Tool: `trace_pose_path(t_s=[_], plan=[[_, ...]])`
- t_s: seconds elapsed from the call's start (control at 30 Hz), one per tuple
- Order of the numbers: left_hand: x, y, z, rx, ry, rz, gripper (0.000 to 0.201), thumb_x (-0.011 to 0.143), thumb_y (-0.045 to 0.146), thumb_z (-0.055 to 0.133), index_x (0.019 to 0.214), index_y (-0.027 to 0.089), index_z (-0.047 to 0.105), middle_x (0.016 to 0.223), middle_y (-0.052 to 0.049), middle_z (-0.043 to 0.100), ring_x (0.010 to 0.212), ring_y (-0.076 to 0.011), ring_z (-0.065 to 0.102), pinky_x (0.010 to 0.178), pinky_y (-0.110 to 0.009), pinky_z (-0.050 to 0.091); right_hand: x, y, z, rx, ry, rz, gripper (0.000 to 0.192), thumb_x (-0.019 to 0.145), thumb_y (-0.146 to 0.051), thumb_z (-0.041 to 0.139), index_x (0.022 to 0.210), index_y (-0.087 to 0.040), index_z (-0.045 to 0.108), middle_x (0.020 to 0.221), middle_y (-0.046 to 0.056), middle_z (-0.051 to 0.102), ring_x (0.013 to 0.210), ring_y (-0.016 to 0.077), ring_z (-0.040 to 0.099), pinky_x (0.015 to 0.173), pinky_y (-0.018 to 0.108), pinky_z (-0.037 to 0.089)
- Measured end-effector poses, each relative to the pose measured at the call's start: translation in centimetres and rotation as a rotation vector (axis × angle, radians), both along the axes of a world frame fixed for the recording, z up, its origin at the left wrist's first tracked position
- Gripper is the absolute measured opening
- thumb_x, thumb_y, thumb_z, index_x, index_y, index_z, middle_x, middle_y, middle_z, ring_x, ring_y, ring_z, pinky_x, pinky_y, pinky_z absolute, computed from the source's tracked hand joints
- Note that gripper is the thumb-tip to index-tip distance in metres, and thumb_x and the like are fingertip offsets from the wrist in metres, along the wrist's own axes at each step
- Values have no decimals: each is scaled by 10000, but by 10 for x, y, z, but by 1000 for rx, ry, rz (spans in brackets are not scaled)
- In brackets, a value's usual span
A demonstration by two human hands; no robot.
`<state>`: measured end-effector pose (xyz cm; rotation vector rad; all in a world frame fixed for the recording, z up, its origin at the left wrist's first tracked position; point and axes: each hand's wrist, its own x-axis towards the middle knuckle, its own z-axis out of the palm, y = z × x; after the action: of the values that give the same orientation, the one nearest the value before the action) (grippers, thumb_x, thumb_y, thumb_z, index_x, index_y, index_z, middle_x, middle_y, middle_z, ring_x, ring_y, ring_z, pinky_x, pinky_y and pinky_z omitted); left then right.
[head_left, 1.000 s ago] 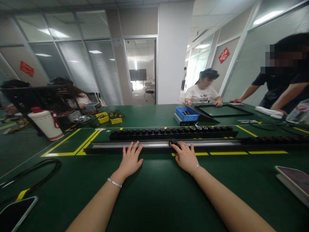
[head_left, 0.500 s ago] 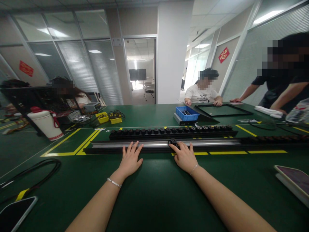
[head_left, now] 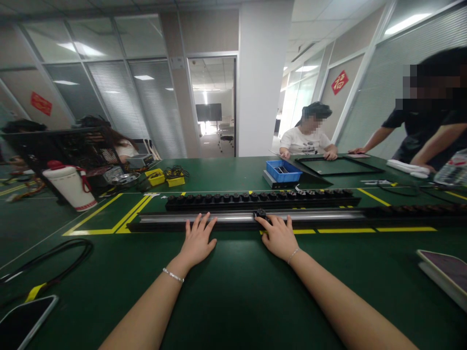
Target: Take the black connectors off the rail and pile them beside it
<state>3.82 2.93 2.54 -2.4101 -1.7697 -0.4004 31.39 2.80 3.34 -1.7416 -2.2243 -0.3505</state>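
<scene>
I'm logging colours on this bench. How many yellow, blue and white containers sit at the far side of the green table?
Yellow small plastic bins: 2
Blue shallow plastic tray: 1
White jug with red lid: 1
Total: 4

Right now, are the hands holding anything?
Neither grips anything. The left hand lies flat, fingers spread, on the long black and silver rail; the right hand touches a small black knob with its fingertips.

Long black-and-silver rail (head_left: 226,218) flat across green table (head_left: 233,291)
</scene>
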Motion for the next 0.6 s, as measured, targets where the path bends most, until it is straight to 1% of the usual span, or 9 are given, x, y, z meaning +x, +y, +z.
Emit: trace_pose_path(t_s=[0.13,0.3,0.47,0.6], plan=[[-1,1,-1,-4,-7,-1,633,784,315,488,1384,290,286,1480,-40,234,1358,-294,124,1053,-597,55,-1,-1,3,-21,-1,-11,526,759,-224,446,1270,-344,435,1198,70,490,1084,241,419,994,581,71],[0,1,-1,-10,-8,-3,630,786,318,484,1383,291,285,1483,-38,225,1359,-293,118,1051,-598,51,-7,-1,4,-27,-3,-42,516,754,-232,447,1261,-330,444,1156,83,496,1082,248,421,998,569,85],[2,1,-1,-5,-3,7,632,782,309,485,1382,287,289,1480,-40,234,1358,-297,121,1050,-603,44,-18,-2,4,-17,2,-93,509,755,-230,452,1259,-303,449,1153,121,478,1168,268,356,1000,556,100],[2,1,0,-13,-7,4,624,788,316,480,1381,289,290,1481,-40,230,1359,-298,117,1051,-603,42,-30,-3,5,-20,7,-136,503,761,-239,458,1258,-307,446,1151,134,475,1147,275,374,993,563,108]])
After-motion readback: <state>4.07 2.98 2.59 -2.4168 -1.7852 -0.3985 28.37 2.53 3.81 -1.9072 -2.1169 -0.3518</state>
